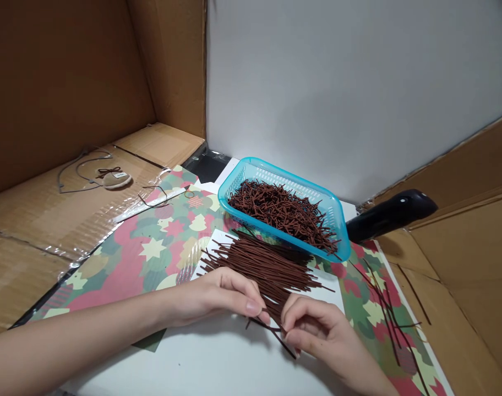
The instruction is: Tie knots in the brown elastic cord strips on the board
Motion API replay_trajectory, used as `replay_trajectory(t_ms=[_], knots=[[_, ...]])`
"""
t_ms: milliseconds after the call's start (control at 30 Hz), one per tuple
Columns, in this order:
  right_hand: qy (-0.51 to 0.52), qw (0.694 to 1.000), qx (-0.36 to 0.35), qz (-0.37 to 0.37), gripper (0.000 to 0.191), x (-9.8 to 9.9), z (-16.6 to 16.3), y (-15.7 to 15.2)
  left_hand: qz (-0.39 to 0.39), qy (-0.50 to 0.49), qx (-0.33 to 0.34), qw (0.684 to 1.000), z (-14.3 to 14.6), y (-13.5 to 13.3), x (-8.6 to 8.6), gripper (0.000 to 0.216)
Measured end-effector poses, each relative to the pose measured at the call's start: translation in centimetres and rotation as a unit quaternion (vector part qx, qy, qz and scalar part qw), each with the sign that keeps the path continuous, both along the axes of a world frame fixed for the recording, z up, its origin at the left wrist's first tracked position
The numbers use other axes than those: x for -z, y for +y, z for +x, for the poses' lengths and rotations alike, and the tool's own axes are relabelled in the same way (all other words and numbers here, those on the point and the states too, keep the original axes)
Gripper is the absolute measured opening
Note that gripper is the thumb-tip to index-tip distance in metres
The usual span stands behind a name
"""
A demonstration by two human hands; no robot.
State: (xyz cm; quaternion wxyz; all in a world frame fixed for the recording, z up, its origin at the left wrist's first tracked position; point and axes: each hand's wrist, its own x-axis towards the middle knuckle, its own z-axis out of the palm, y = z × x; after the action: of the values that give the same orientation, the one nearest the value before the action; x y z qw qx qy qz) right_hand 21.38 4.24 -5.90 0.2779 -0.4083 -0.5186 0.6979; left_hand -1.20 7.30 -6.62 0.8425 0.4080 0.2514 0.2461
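Note:
Between my two hands is a thin dark brown cord (277,329), bent or crossed over itself near the fingertips. My left hand (230,297) pinches one part of it with thumb and finger. My right hand (312,324) pinches the cord a little to the right. Just beyond the hands, a layer of straight brown cords (259,258) lies side by side on a white sheet (331,283). Behind them stands a blue plastic basket (342,231) holding a heap of short brown cord pieces (279,212).
Loose cords (387,308) lie on the patterned mat (152,247) at right. A black handle (393,214) sticks out beside the basket. At left are a small beige pouch-like item (115,179), grey cord (65,173) and a white strip (152,203). Cardboard walls (168,66) stand around.

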Motion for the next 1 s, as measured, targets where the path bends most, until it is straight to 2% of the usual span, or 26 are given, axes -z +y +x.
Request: replay_trajectory(t_ms=[133,233,367,533,733,833,1000], knots=[[0.091,0.996,0.005,-0.005,0.019,0.6,-0.3,-0.1,-0.13,-0.041,-0.04,0.99,0.4,-0.2,0.6,0.016],[0.165,0.984,0.064,-0.002,0.02,1.0,-0.8,-0.3,-0.17,-0.05,-0.037,0.983,0.6,-0.4,1.0,0.017],[0.235,0.963,0.121,-0.044,0.02,1.6,-1.6,-0.8,-0.188,-0.064,-0.027,0.98,0.7,-0.6,1.2,0.015],[0.259,0.956,0.113,-0.078,0.028,2.0,-2.1,-0.8,-0.18,-0.081,-0.036,0.98,0.8,-0.8,0.7,0.016],[0.287,0.945,0.104,-0.12,0.027,2.0,-2.5,-0.7,-0.166,-0.145,-0.04,0.975,0.9,-1.0,0.3,0.008],[0.275,0.945,0.127,-0.12,0.033,2.0,-2.2,-0.8,-0.171,-0.126,-0.051,0.976,0.9,-0.9,0.4,0.006],[0.283,0.94,0.159,-0.109,0.039,1.9,-2.0,-0.9,-0.194,-0.104,-0.073,0.973,0.9,-0.9,0.5,0.015]])
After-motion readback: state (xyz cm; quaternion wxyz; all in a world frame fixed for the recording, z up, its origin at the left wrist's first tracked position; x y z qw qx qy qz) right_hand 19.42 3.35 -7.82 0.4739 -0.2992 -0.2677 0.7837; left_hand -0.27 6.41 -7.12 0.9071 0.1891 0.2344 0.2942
